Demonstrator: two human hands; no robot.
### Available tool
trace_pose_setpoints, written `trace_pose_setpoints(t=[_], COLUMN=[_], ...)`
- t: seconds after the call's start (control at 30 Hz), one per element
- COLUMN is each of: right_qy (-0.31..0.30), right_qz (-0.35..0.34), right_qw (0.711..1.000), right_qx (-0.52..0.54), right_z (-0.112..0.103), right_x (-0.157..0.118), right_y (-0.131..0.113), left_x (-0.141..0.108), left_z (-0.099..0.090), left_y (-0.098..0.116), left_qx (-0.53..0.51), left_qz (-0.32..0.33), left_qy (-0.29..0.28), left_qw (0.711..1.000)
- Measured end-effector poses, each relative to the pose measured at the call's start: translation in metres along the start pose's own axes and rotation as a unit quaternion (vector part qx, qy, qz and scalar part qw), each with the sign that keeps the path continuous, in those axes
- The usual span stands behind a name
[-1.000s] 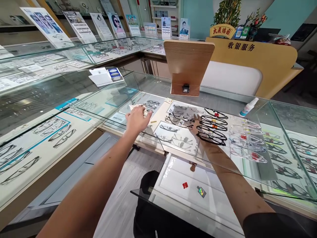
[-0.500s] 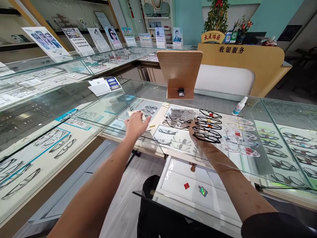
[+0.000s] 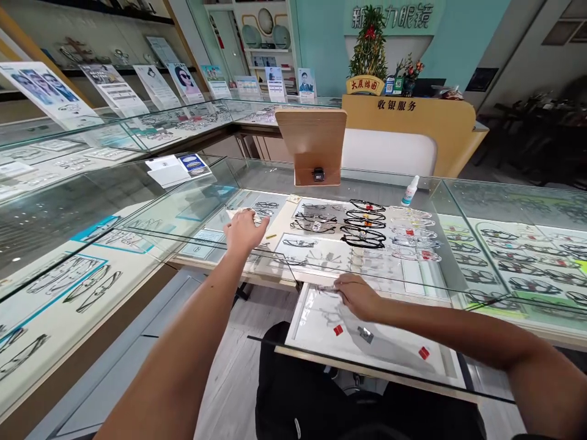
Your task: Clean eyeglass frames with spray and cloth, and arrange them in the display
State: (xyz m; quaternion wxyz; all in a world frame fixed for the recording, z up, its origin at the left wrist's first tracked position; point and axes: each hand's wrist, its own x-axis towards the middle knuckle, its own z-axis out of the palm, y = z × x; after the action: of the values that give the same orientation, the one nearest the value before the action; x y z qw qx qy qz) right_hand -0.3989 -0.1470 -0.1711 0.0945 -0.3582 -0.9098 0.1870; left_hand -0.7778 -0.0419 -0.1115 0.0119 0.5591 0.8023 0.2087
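Observation:
My left hand (image 3: 245, 231) rests on the glass counter, its fingers bent over a crumpled white cloth (image 3: 235, 214). My right hand (image 3: 358, 297) is over the pulled-out white drawer (image 3: 403, 351), its fingers closed on a thin, see-through pair of glasses (image 3: 326, 288), partly hidden and faint. Inside the drawer lie a red tag (image 3: 338, 330), a silvery tag (image 3: 365, 333) and another red tag (image 3: 424, 353). Beyond my hands, a stack of black-framed glasses (image 3: 363, 237) and a row of clear-framed glasses (image 3: 415, 234) lie on the counter.
A wooden-backed mirror stand (image 3: 312, 143) rises behind the glasses. A white spray bottle (image 3: 409, 190) stands at right. Glass display cases with more glasses (image 3: 92, 284) extend on both sides. A folded white card (image 3: 167, 171) sits on the left glass top.
My right hand has drawn back from beside the black-framed glasses to the drawer, now with see-through glasses in it. My left hand stays on the cloth. The view has turned slightly right.

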Motion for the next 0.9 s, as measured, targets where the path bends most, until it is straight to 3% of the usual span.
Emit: trace_pose_setpoints(t=[0.1,0.17,0.27,0.4,0.53,0.7,0.9], right_qy=[-0.026,-0.019,0.018,0.068,0.062,0.026,-0.002], right_qz=[-0.02,-0.047,-0.063,-0.035,0.02,0.063,0.102], right_qw=[0.999,0.998,0.998,0.993,0.981,0.972,0.957], right_qx=[0.036,0.045,0.003,-0.087,-0.183,-0.227,-0.273], right_z=[-0.014,-0.037,-0.085,-0.146,-0.172,-0.167,-0.139], right_x=[-0.045,-0.063,-0.058,0.008,0.101,0.192,0.243], right_y=[-0.034,-0.055,-0.076,-0.07,-0.036,-0.002,0.018], left_x=[-0.002,-0.003,-0.005,-0.006,-0.005,-0.003,0.0], left_z=[-0.001,-0.001,0.0,0.0,0.0,-0.001,0.002], left_y=[0.002,0.002,0.001,0.0,0.0,-0.001,-0.004], left_qx=[0.0,0.001,0.001,0.002,0.007,0.012,0.018], left_qz=[0.006,0.008,0.013,0.014,0.008,0.005,0.001], left_qy=[0.001,0.002,0.006,0.009,0.01,0.009,0.006], left_qw=[1.0,1.0,1.0,1.0,1.0,1.0,1.0])
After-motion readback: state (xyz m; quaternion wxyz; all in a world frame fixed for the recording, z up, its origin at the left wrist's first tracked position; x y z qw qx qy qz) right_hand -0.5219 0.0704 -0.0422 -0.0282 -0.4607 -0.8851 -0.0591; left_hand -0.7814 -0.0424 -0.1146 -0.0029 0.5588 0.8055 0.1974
